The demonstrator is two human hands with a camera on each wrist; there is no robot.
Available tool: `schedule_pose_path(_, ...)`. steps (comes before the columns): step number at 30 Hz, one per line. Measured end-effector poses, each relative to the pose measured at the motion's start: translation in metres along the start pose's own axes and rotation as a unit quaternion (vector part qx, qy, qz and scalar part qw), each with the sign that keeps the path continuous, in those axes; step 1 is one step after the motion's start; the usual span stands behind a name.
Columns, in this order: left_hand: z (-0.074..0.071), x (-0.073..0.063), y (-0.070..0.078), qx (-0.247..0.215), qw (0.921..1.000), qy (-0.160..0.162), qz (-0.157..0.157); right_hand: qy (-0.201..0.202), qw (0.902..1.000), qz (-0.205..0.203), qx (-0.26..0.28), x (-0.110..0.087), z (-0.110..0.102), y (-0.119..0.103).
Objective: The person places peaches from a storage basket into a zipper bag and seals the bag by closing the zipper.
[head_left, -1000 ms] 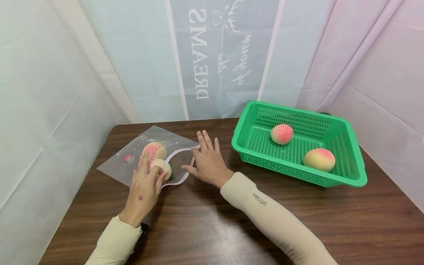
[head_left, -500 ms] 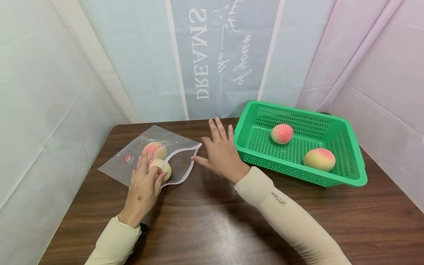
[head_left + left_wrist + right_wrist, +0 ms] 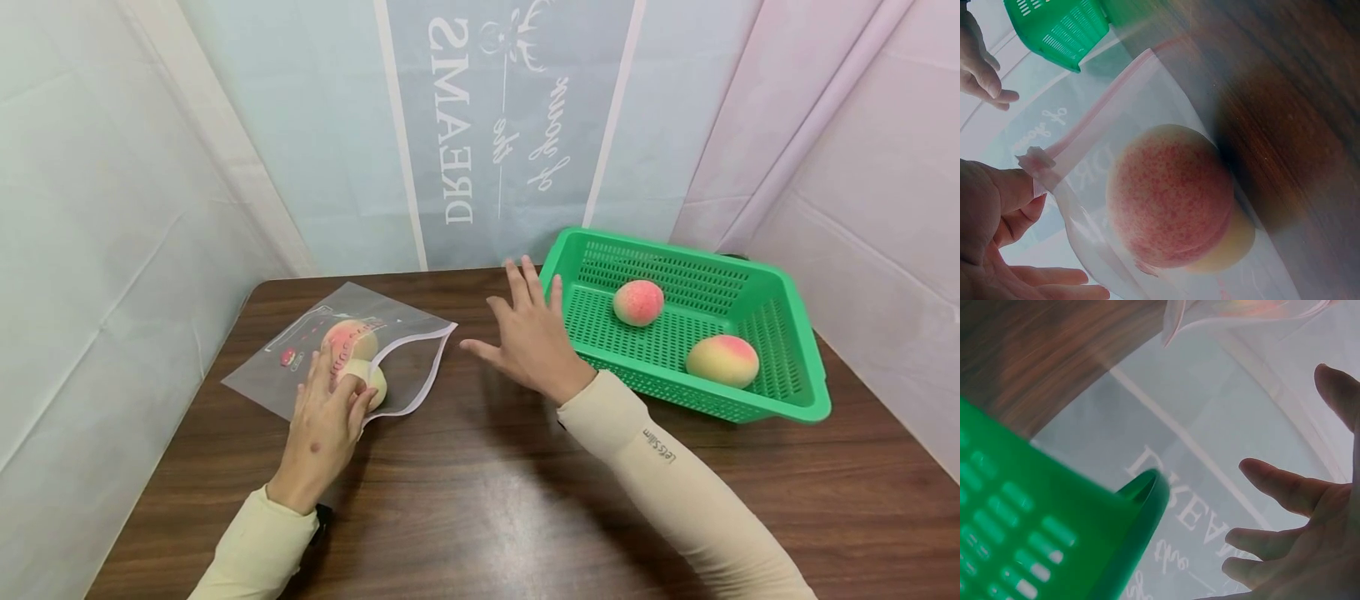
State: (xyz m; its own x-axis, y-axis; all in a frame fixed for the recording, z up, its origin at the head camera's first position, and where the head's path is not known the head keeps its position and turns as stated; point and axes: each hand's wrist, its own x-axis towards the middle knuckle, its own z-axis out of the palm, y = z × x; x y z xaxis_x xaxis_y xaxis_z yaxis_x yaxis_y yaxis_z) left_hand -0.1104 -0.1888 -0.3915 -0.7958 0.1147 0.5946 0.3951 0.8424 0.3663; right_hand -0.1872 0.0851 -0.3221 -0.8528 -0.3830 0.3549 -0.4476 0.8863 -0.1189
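Observation:
A clear zip bag [image 3: 408, 318] lies on the table at the left, its white-edged mouth gaping toward the right. Two peaches are inside: a pink-blushed peach [image 3: 356, 335] and a paler peach [image 3: 377, 385] nearer the mouth. In the left wrist view, a speckled peach [image 3: 1172, 194] shows through the plastic. My left hand [image 3: 322, 425] pinches the bag's mouth edge between thumb and index finger, other fingers extended along the bag. My right hand [image 3: 534, 340] hovers with spread fingers and holds nothing, beside the left end of the green basket [image 3: 637, 379].
Inside the basket sit a pink peach [image 3: 639, 303] and a yellow peach with a pink top [image 3: 722, 362], apart from each other. The dark wooden table [image 3: 465, 517] ends at a printed cloth backdrop [image 3: 337, 167]. Pale cloth walls stand at both sides.
My right hand has let go of the bag's mouth and moved right to the basket, fingers spread. My left hand and the bag have stayed nearly still.

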Motion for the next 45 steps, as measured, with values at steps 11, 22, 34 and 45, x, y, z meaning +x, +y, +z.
schedule_pose_path(11,0.002,0.001,-0.001,-0.001,1.0,0.003,-0.001,-0.021,0.9993,0.032,-0.003,-0.003,-0.008,0.018)
schedule_pose_path(22,0.003,0.002,-0.002,0.013,0.9998,0.014,0.011,-0.041,0.9978,0.047,-0.021,-0.006,-0.015,0.031)
schedule_pose_path(34,0.002,0.003,-0.001,0.005,1.0,0.007,0.0,-0.084,0.9923,0.079,-0.043,-0.011,-0.034,0.053)
schedule_pose_path(45,0.001,0.004,-0.002,0.002,1.0,0.007,0.001,-0.098,0.9897,0.092,-0.049,-0.015,-0.043,0.067)
